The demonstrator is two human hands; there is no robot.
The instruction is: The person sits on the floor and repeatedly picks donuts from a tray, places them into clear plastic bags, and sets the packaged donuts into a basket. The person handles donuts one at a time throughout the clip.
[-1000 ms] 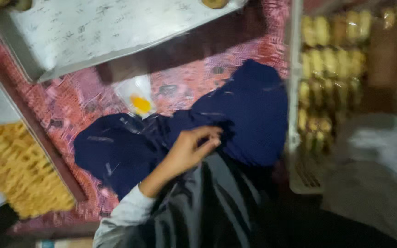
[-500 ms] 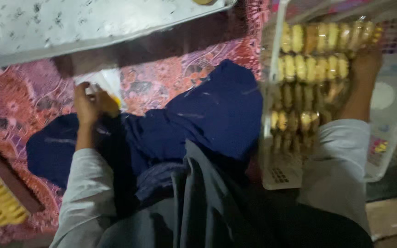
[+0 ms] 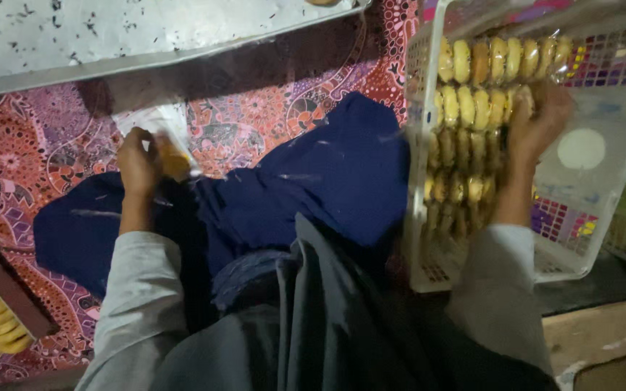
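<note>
The clear plastic bag point(image 3: 155, 134) with something yellow inside lies on the patterned mat point(image 3: 255, 116), just at the edge of the dark blue cloth point(image 3: 327, 181) over the person's lap. The left hand point(image 3: 138, 161) is closed around the bag, fingers curled on the plastic. On the other side, the white plastic basket point(image 3: 581, 239) holds rows of round yellow cookies in clear packs point(image 3: 472, 87), and the right hand point(image 3: 541, 119) rests on these packs with fingers bent; I cannot tell if it pinches one or only touches.

I judge that this is the step of taking a bag on one side and cookies on the other. The next move seems to need a firm pinch on one pack, without disturbing the neighbouring rows, and the bag's mouth held open. A metal tray point(image 3: 110, 36) lies beyond the mat.
</note>
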